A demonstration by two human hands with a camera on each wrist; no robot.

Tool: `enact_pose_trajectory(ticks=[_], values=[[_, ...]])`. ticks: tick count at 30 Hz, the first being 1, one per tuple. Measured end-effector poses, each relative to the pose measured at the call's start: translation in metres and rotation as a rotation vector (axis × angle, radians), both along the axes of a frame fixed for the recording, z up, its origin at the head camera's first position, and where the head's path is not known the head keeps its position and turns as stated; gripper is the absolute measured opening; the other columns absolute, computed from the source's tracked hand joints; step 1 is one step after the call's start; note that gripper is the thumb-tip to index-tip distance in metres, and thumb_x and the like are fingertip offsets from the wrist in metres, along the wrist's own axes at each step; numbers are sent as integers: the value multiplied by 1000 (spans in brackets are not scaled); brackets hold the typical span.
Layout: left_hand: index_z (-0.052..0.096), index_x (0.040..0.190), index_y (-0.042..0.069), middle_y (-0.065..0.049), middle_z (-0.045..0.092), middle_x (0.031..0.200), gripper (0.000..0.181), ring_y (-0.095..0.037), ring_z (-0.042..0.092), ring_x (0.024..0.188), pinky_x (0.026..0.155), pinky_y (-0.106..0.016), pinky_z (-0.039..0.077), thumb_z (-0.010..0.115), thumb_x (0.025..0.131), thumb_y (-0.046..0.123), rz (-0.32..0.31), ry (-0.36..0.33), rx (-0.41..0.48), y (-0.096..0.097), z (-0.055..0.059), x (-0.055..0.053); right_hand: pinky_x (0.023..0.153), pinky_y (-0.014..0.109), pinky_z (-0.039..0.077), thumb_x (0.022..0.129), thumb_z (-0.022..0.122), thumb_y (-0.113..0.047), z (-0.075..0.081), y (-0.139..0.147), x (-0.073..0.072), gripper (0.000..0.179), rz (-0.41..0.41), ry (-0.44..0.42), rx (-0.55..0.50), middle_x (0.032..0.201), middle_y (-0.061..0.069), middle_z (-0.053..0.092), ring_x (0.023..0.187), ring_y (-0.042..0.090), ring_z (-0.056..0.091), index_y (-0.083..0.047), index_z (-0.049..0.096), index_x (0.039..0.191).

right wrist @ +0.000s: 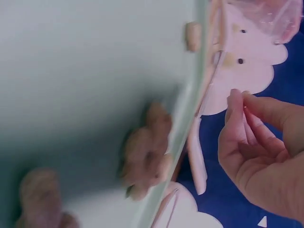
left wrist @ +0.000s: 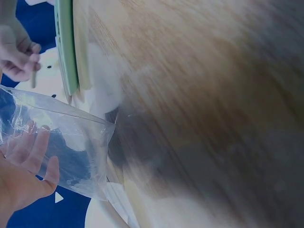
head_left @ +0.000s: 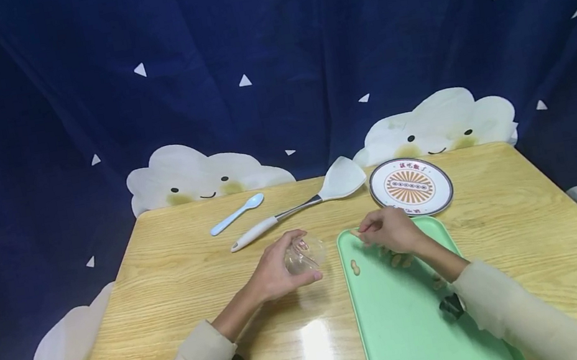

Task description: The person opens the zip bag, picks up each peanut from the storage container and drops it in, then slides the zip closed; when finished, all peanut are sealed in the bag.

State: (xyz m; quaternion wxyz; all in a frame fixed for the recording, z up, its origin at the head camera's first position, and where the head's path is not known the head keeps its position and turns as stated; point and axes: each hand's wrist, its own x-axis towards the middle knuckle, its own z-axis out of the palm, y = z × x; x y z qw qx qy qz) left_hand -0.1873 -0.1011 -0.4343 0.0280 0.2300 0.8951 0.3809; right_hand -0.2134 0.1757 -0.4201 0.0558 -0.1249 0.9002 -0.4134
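A person works at a wooden table (head_left: 180, 285), left hand (head_left: 274, 274) curled round a clear plastic bag (head_left: 305, 255) beside a green tray (head_left: 404, 338), while the right hand (head_left: 394, 231), thumb and fingertips pinched together, grips what appears to be a peanut (head_left: 355, 232) above the tray's far left corner. A single peanut (head_left: 355, 267) lies near the tray's left edge; a cluster of peanuts (head_left: 396, 259) sits beneath the right hand. The pinch looks best kept light yet firm across the shell, which could roll or slip, with the wrist held high enough to clear the pile. The thin film probably calls for a gentle hold, thumb well apart from the fingers, so that the bag does not fold in on itself. Much is hard to make out: the bag's mouth cannot be told from its folds, glare blurs its outline, and whether anything lies inside is unclear. The right forearm covers part of the tray, whose near end is cut off by the frame. From the right wrist, the pinched fingers hide the peanut and the nuts are blurred; the left wrist view shows only part of the bag.
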Motion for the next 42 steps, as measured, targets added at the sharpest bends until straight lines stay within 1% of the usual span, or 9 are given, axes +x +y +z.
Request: enact_pose_trajectory(ticks=[3, 7, 11, 16, 24, 27, 30, 35, 42], values=[[42, 141, 18, -3, 52, 140, 86, -26, 51, 126, 104, -47, 41, 78, 69, 50, -4, 5, -3, 0, -1, -1, 57, 27, 54, 84, 67, -8, 6, -5, 3, 9, 40, -7, -94, 79, 11, 73, 74, 32, 71, -1, 70, 89], [42, 140, 19, -3, 52, 139, 86, -25, 51, 125, 103, -46, 42, 79, 69, 49, -5, 6, 2, 0, -2, -1, 65, 37, 58, 85, 65, -6, 14, -14, 7, 11, 97, -6, -203, 84, 14, 73, 77, 31, 70, 0, 70, 93], [42, 140, 19, -3, 52, 139, 85, -25, 51, 125, 103, -46, 42, 79, 69, 48, -6, -2, 11, 1, -2, -1, 66, 31, 58, 84, 68, -8, 18, -25, 10, 13, 137, 20, -249, 88, 14, 72, 75, 18, 70, -1, 70, 95], [42, 140, 18, -3, 51, 139, 84, -25, 49, 127, 104, -47, 42, 77, 71, 50, -19, -7, 17, 0, -3, -2, 65, 20, 54, 83, 72, -13, 19, -40, 12, 10, 169, 81, -213, 86, 8, 72, 72, 6, 64, -6, 73, 91], [42, 139, 14, -5, 53, 138, 81, -27, 49, 127, 104, -49, 40, 79, 72, 40, -34, -5, 26, 2, -2, -1, 60, 18, 49, 81, 73, -10, 21, -61, 14, 4, 218, 212, -101, 75, 1, 70, 65, 3, 56, -9, 74, 84], [43, 138, 14, -7, 54, 136, 79, -29, 50, 125, 102, -52, 41, 80, 72, 36, -30, 2, 33, 3, -2, 0, 57, 18, 47, 80, 74, -10, 22, -66, 15, 6, 237, 236, -70, 72, 0, 70, 63, 2, 54, -8, 74, 85], [43, 138, 15, -7, 54, 136, 79, -29, 50, 125, 102, -52, 41, 80, 71, 37, -28, 6, 30, 3, -2, 0, 57, 18, 47, 80, 74, -11, 23, -66, 16, 8, 249, 239, -68, 73, 0, 70, 64, 1, 54, -6, 75, 87], [43, 139, 18, -3, 53, 138, 81, -27, 49, 127, 104, -50, 40, 79, 71, 44, -32, -2, 23, 4, -2, 0, 60, 19, 49, 81, 73, -13, 21, -54, 17, 9, 215, 232, -91, 77, -1, 71, 66, 2, 57, -8, 75, 89], [42, 140, 22, -1, 52, 139, 83, -27, 47, 128, 106, -51, 38, 79, 70, 47, -12, -18, 15, 3, -2, 0, 65, 19, 51, 81, 73, -14, 6, -30, 19, 12, 136, 121, -58, 82, 2, 73, 71, 4, 62, -6, 74, 90]])
